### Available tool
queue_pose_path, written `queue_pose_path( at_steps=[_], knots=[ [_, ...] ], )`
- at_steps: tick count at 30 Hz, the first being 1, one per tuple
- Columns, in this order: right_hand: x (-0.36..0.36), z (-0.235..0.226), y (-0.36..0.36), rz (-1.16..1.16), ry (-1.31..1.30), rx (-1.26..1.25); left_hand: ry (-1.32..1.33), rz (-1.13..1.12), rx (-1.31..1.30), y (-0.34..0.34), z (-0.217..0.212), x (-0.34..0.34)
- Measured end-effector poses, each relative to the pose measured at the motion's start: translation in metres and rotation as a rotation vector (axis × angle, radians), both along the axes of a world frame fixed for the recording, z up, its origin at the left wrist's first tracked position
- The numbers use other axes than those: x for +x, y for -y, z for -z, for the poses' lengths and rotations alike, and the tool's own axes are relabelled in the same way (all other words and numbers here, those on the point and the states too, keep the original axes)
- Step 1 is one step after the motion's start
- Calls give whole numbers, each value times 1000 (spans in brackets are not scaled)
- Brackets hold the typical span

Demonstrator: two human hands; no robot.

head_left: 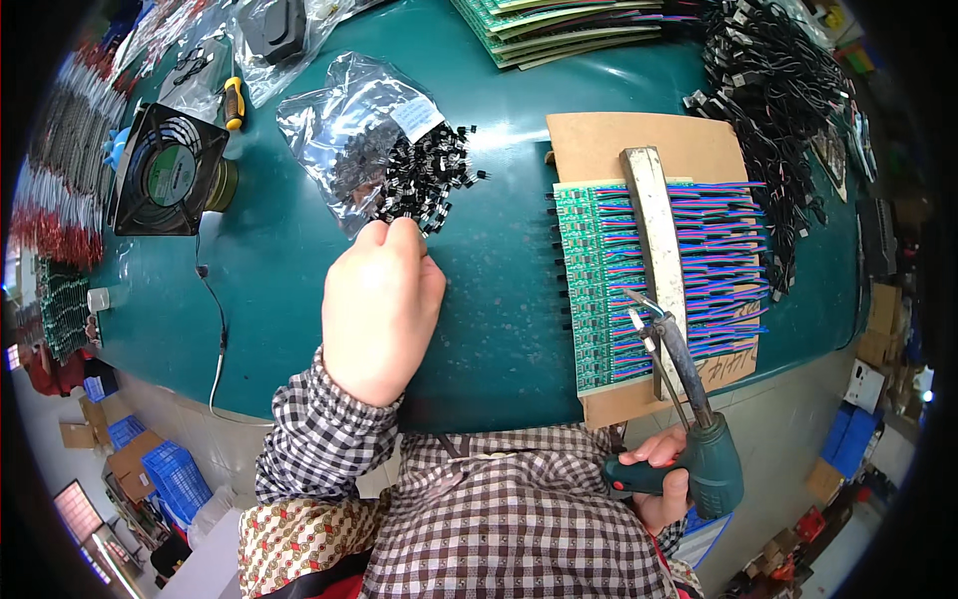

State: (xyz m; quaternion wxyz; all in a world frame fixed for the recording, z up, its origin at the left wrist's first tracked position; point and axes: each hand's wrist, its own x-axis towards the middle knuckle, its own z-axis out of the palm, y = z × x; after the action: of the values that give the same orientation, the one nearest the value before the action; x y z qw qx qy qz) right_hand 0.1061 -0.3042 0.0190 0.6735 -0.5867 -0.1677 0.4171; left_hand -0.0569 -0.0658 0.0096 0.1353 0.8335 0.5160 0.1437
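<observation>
Reaching with the left hand (pixel 382 311) to the near edge of a heap of small black components (pixel 427 178), fingers bunched and pinching at the lowest pieces, though whether one is actually caught between the fingertips cannot be told. Spilling from a clear plastic bag (pixel 344 140), those components, lying to the left of the green circuit board panel (pixel 599 290) on the teal table (pixel 499 329). Gripping a soldering gun (pixel 699 439) with the right hand (pixel 659 484), fingers wrapped tight around its handle, just below the panel's near edge, its tip hovering over the panel's lower right part. Lying across the panel, a pale metal bar (pixel 654 235), pressing down rows of red and blue wires (pixel 723 260). Sitting far to the left of the panel, a black cooling fan (pixel 165 170); beyond the panel, a stack of further boards (pixel 559 30).
</observation>
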Motion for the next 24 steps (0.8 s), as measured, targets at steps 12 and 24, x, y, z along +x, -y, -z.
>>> queue_pose_path(
  at_steps=[12,24],
  knots=[
    [5,3,4,-49,58,44,730,-5,-709,63,18,17],
    [2,-2,12,-71,68,28,1177,-263,-1210,77,16,40]
  ],
)
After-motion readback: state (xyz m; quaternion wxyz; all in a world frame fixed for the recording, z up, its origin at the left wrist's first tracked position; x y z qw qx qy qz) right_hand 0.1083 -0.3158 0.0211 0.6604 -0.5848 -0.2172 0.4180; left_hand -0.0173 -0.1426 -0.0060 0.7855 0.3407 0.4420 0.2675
